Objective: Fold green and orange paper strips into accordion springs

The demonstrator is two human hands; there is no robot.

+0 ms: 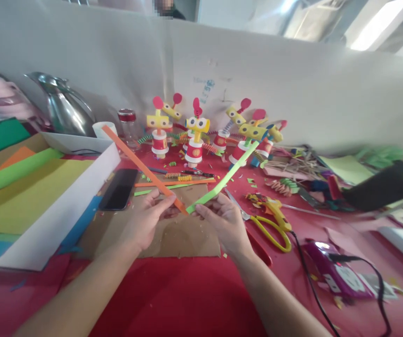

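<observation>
Between thumb and fingers, my left hand [155,210] pinches an orange paper strip [134,159] near its lower end. My right hand [222,217] pinches a light green paper strip [227,177] in the same way. The two strips meet at their lower ends and spread upward in a V; whether they are stuck together I cannot tell. Under the hands lies a brown cardboard sheet [176,238]. Just beyond them, more orange and green strips [162,187] and small coiled paper springs [184,178] lie on it.
Several paper-cup figures [195,150] stand at the back. Yellow-handled scissors [271,234], a yellow glue gun [275,210] and a purple corded device [341,271] are on the right. A phone [119,189], a white box [64,210] of coloured paper and a metal jug [63,105] are left.
</observation>
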